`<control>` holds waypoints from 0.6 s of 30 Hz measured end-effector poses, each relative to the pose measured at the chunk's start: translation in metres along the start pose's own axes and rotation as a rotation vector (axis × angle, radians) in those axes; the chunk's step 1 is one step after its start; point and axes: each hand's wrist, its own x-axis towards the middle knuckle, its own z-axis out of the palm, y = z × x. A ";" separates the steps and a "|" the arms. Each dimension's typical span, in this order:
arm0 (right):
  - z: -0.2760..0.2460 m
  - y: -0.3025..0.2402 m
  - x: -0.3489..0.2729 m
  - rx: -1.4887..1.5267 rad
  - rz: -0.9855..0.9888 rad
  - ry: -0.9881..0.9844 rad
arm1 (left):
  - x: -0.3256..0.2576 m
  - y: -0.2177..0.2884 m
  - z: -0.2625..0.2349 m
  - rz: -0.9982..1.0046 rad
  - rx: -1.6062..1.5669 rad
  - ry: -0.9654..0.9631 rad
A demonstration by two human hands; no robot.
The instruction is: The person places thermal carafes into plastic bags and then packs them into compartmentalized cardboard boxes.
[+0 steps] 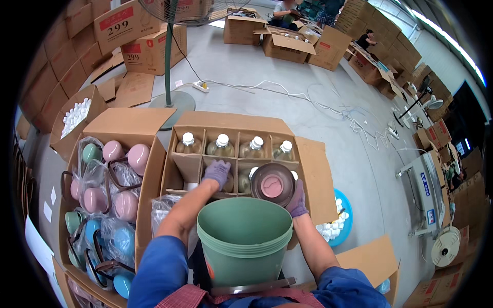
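Note:
My left hand [217, 173], in a purple glove, reaches into the divided carton [231, 121]. Its fingers are closed over the top of a bottle [228, 185], whose cap is hidden under them. In my right hand [298, 201], also gloved, is the edge of a round dark-brown lid [273, 200] with a pink disc in its middle. The lid hangs over the carton's right compartments and partly covers the white-capped bottles there. Directly before me stands a green bucket [244, 259] with its mouth uncovered, just nearer than both hands.
At left, a carton [149, 205] holds pink, green and blue rounded containers with brown handles in plastic bags. White caps fill a box [77, 118] behind it and a blue basin [347, 218] at right. Beyond are a fan stand [168, 66], floor cables [318, 102] and stacked cartons.

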 end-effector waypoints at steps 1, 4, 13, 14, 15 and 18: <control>-0.010 -0.009 0.000 -0.368 -0.036 0.089 | -0.005 0.003 -0.015 0.009 0.000 -0.035; 0.026 -0.030 -0.045 -1.059 -0.629 0.145 | -0.048 0.006 -0.084 0.145 0.171 0.285; 0.224 -0.109 -0.134 -0.004 -0.073 -0.937 | -0.261 0.132 -0.321 0.845 -0.034 0.642; 0.220 -0.113 -0.134 0.001 -0.078 -0.967 | -0.255 0.123 -0.329 0.781 -0.079 0.801; 0.215 -0.116 -0.135 0.008 -0.081 -0.996 | -0.250 0.116 -0.338 0.709 -0.136 0.946; 0.209 -0.113 -0.173 -0.019 0.073 -1.077 | -0.218 0.039 -0.347 0.344 -1.080 0.872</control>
